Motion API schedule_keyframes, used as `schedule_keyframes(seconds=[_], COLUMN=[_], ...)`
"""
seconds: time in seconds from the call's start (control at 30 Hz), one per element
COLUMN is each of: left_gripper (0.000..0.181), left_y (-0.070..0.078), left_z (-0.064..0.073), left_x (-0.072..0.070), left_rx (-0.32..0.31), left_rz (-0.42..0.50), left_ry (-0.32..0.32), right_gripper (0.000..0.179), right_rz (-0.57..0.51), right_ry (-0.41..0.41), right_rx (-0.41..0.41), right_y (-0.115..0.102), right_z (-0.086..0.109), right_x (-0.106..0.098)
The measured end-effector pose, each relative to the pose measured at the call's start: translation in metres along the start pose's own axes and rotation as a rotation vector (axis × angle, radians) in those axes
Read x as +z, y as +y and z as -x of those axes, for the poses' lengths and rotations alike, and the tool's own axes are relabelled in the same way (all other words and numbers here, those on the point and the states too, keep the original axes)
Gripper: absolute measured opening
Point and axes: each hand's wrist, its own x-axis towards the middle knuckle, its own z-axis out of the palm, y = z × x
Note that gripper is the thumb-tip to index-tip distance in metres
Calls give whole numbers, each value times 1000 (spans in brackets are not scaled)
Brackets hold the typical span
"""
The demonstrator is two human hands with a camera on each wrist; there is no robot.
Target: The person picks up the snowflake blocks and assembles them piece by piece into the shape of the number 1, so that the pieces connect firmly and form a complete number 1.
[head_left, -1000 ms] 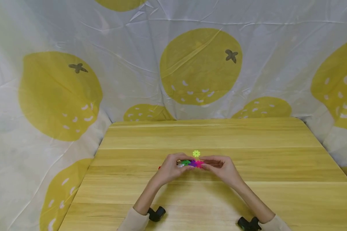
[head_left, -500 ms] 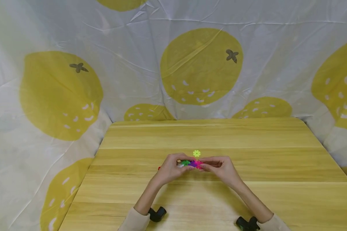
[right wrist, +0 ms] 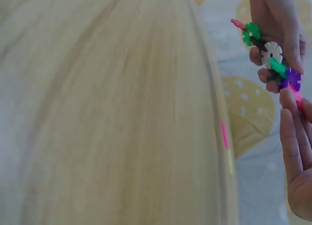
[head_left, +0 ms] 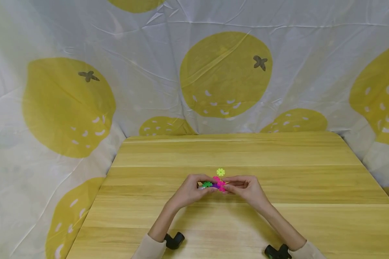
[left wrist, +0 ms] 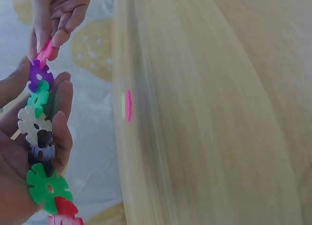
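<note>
A chain of interlocking snowflake discs [left wrist: 34,121] lies along my left hand [head_left: 192,190], green, white, purple and other colours linked edge to edge. The left thumb and fingers hold it near its purple disc [left wrist: 38,76]. With thumb and fingertips my right hand [head_left: 249,189] pinches a pink snowflake disc [left wrist: 46,52] at the chain's end. That pink disc meets the purple one; how deep their slots sit is too small to tell. In the right wrist view, the chain's far end shows a green disc [right wrist: 251,33] and a pinkish-red one.
A yellow snowflake disc [head_left: 220,172] lies on the wooden table [head_left: 278,154] just beyond the hands. Beside it is a loose pink disc [left wrist: 128,106], partly covered by fingers in the head view. A lemon-print cloth [head_left: 142,72] hangs behind the table.
Both hands stay nearly in place. The left fingers dip slightly and the chain turns a little, exposing the loose pink disc behind them. The red tip left of the left hand is no longer visible.
</note>
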Motion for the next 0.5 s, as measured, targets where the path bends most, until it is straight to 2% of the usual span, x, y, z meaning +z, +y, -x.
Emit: schedule_keyframes(seconds=[0.13, 0.33, 0.5], left_gripper=[23, 24, 25], left_y=[0, 1, 3], left_z=[1, 2, 3], left_x=[-1, -2, 1], left_rx=[-9, -9, 39], left_rz=[-1, -23, -158], left_ry=[-8, -1, 26], right_gripper=[36, 38, 39], right_rz=[-21, 6, 2], right_ry=[14, 36, 43], right_rx=[41, 85, 112], right_y=[2, 4, 5], right_z=[0, -3, -5], right_x=[2, 2, 4])
